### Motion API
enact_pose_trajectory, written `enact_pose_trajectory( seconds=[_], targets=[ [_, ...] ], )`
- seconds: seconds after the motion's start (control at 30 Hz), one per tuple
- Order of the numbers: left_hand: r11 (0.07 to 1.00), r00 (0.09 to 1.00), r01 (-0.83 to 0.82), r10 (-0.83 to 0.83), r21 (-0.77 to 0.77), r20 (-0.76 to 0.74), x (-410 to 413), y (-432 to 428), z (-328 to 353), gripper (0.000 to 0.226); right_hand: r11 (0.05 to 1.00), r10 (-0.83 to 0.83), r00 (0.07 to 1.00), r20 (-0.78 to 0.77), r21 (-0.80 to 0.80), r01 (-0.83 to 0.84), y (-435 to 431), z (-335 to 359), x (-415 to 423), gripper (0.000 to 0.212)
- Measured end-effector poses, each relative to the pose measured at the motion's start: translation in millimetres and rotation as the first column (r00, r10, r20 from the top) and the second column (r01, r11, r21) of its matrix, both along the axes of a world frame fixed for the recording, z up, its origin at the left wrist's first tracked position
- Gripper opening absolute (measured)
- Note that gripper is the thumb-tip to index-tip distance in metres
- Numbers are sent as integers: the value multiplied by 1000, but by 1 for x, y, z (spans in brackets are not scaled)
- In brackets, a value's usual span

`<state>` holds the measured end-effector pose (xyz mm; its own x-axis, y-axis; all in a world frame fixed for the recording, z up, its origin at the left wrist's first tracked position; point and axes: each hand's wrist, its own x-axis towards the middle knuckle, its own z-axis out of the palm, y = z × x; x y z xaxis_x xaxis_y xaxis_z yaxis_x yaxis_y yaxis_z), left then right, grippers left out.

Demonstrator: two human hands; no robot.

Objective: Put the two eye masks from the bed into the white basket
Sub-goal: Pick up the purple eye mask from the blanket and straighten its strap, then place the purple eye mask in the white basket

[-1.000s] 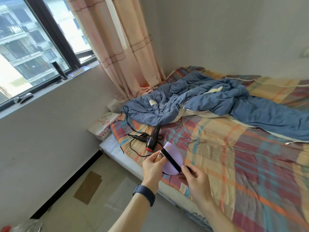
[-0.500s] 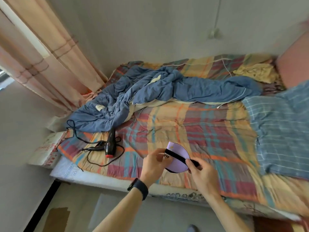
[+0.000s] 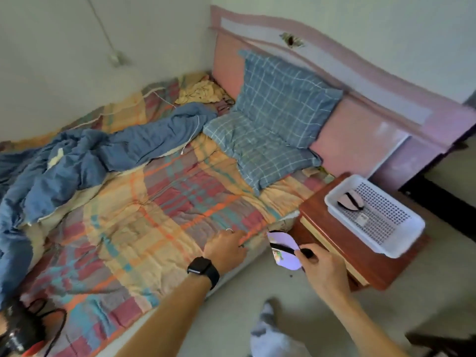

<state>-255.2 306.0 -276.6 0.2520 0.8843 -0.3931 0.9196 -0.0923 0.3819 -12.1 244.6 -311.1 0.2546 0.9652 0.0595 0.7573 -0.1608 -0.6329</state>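
Observation:
My right hand (image 3: 320, 266) grips a lilac eye mask (image 3: 283, 251) by its black strap, just off the bed's near edge and left of the nightstand. My left hand (image 3: 225, 249) hovers over the plaid bedspread (image 3: 144, 222) with nothing in it, fingers loosely curled, a black watch on its wrist. The white perforated basket (image 3: 409, 228) stands on the red-brown nightstand (image 3: 355, 256) at the right. A pink eye mask (image 3: 349, 202) with a black strap lies inside the basket at its far left end.
A blue checked pillow (image 3: 273, 119) leans on the pink headboard (image 3: 355, 140). A crumpled blue duvet (image 3: 77, 161) lies across the bed's far left. A black hair dryer with cord (image 3: 20, 328) sits at the lower left. My socked foot (image 3: 268, 331) is on the floor.
The view has swung right from the window side to the headboard and nightstand. My left hand has let go of the lilac mask, which my right hand alone has carried toward the basket.

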Motion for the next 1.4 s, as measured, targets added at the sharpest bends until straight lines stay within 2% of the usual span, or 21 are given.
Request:
enact_pose_trajectory(
  seconds=[0.13, 0.37, 0.6, 0.73, 0.83, 0.9, 1.0, 1.07, 1.2, 1.3, 1.4],
  targets=[
    [981, 981, 183, -178, 68, -74, 74, 9, -16, 53, 981, -192, 981, -19, -46, 190, -28, -8, 71, 10],
    [927, 937, 344, -330, 146, -115, 194, 47, -47, 66, 907, -412, 909, -63, -126, 402, -11, -35, 183, 9],
    [954, 948, 288, -271, 84, -169, 304, 124, -106, 69, 852, -503, 840, -203, -280, 442, 90, -94, 296, 12],
    [979, 966, 197, -187, 42, -179, 346, 160, -141, 73, 773, -590, 758, -279, -467, 430, 146, -143, 344, 12],
    [990, 975, 135, -126, 39, -181, 366, 184, -169, 76, 680, -697, 630, -342, -594, 429, 178, -183, 363, 9],
    [992, 977, 120, -109, 45, -186, 374, 194, -187, 80, 649, -720, 613, -325, -629, 428, 191, -206, 370, 15],
    [994, 976, 96, -84, 51, -199, 378, 208, -212, 84, 650, -693, 667, -272, -637, 415, 210, -234, 374, 24],
    [995, 972, 97, -87, 38, -220, 378, 212, -226, 86, 647, -651, 744, -151, -622, 441, 217, -244, 374, 25],
    [994, 969, 98, -85, 41, -234, 375, 212, -242, 84, 737, -487, 872, 48, -514, 440, 226, -248, 372, 20],
    [993, 969, 99, -80, 71, -232, 373, 209, -244, 81, 834, -248, 950, 190, -457, 309, 226, -247, 370, 20],
    [993, 974, 89, -71, 73, -217, 371, 207, -246, 78, 837, -5, 941, 340, -513, 189, 221, -245, 369, 25]
  ],
)
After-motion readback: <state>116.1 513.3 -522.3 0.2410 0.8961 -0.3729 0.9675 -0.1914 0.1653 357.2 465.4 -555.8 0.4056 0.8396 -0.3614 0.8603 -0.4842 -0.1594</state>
